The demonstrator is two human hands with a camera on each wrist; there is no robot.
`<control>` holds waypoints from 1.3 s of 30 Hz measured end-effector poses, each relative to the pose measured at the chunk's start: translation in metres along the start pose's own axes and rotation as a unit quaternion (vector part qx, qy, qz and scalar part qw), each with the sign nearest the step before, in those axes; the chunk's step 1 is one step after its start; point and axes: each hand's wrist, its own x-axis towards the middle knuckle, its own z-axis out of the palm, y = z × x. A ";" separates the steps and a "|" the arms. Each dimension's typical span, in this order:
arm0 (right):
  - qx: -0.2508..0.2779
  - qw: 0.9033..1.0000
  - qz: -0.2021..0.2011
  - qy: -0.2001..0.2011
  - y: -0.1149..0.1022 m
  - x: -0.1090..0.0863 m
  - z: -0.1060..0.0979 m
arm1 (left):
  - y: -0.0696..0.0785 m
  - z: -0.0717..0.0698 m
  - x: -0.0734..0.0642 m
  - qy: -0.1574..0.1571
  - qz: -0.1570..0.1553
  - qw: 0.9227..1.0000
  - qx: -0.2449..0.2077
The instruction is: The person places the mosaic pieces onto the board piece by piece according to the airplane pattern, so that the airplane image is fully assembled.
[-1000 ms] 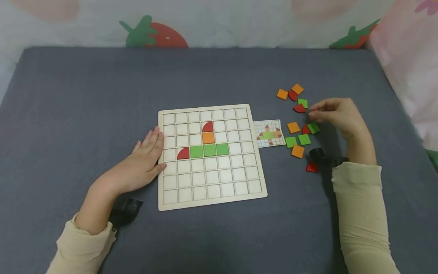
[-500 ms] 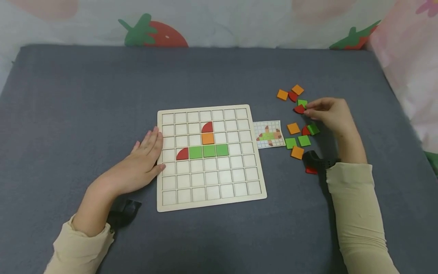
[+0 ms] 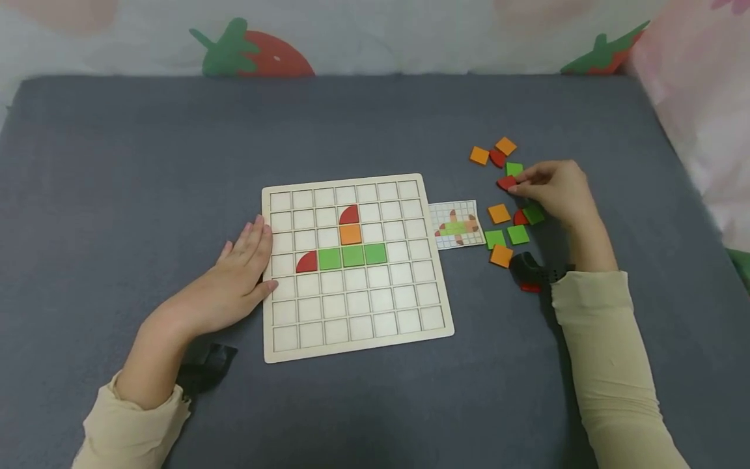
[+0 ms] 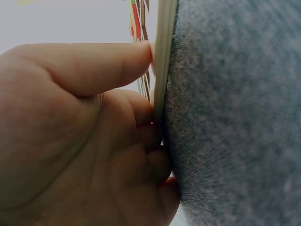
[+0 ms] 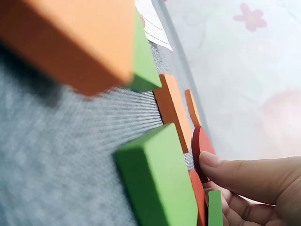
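My left hand (image 3: 237, 283) lies flat along the left edge of the wooden grid board (image 3: 357, 348), its fingertips and thumb touching the rim. On the board sit two red quarter-circle tiles, an orange square tile (image 3: 350, 234) and a row of green square tiles (image 3: 353, 255). Right of the board, my right hand (image 3: 556, 189) pinches a red quarter-circle tile (image 3: 506, 183) between thumb and fingers. The right wrist view shows the thumb against that red tile (image 5: 201, 146), with the other fingertips partly hidden behind it. A green tile (image 3: 514, 169) lies just beyond it.
A small pattern card (image 3: 454, 242) sticks out at the board's right edge. Loose orange, green and red tiles, such as an orange tile (image 3: 499, 213) and a green tile (image 3: 518, 234), lie scattered near it. The grey cloth (image 3: 176, 143) meets a strawberry-print sheet (image 3: 381, 39) behind.
My right hand has moved left from beside the loose tiles onto the red quarter-circle tile and taken hold of it. My left hand has stayed at the board's edge.
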 end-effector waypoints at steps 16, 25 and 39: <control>0.121 0.992 -0.035 -0.028 -0.016 -0.008 -0.019 | -0.001 -0.002 0.000 0.010 0.006 1.000 0.005; 0.154 0.985 -0.056 -0.055 -0.044 -0.024 -0.010 | 0.001 -0.002 0.000 0.006 -0.001 1.000 0.005; 0.139 0.974 -0.104 -0.146 -0.080 -0.033 0.026 | 0.000 0.001 0.002 0.009 -0.002 1.000 0.008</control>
